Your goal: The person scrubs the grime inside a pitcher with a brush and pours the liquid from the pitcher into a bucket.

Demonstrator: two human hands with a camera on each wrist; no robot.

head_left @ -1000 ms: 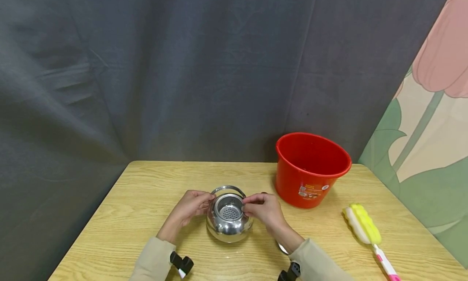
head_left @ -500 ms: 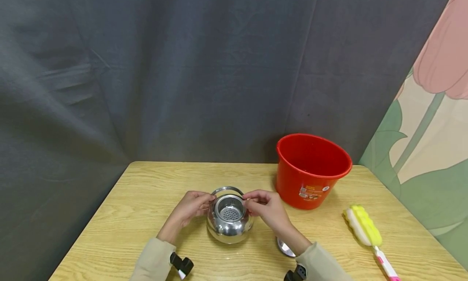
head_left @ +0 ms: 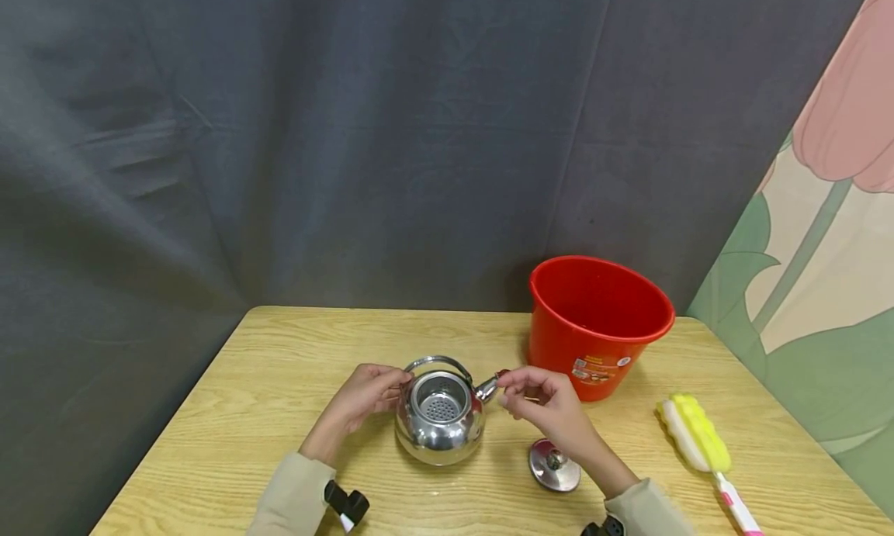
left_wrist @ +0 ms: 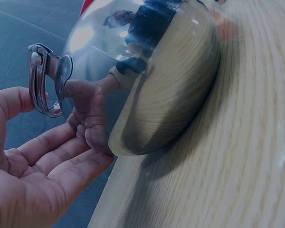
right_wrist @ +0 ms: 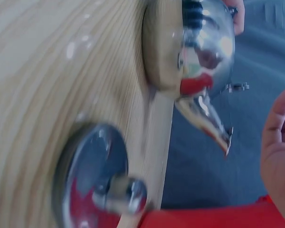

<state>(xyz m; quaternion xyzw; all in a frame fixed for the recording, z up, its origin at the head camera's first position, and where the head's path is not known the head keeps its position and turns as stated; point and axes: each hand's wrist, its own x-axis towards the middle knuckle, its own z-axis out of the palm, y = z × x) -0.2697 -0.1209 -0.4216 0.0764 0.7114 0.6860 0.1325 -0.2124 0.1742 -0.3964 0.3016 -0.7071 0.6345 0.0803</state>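
Note:
A shiny stainless steel kettle [head_left: 438, 435] stands uncovered on the table, a perforated strainer [head_left: 440, 406] in its mouth. Its metal handle [left_wrist: 40, 80] leans back behind the opening. At the left hinge my left hand [head_left: 363, 396] holds the handle, while its other fingers [left_wrist: 57, 145] lie along the kettle's side. My right hand [head_left: 548, 404] hovers by the spout [head_left: 486, 389], fingers loosely bent, nothing visible in them. Below that hand the kettle lid [head_left: 554, 465] lies on the table, knob upward; in the right wrist view the lid [right_wrist: 97, 175] is blurred.
A red bucket [head_left: 594, 357] stands behind and right of the right hand. Further right lies a yellow and white sponge brush [head_left: 691, 431] with a pink and white handle. A dark curtain [head_left: 391, 171] hangs behind the wooden table [head_left: 293, 350].
My right hand has let go of the handle's right side and moved right past the spout, bringing spout and lid into sight. The left hand and kettle have stayed in place.

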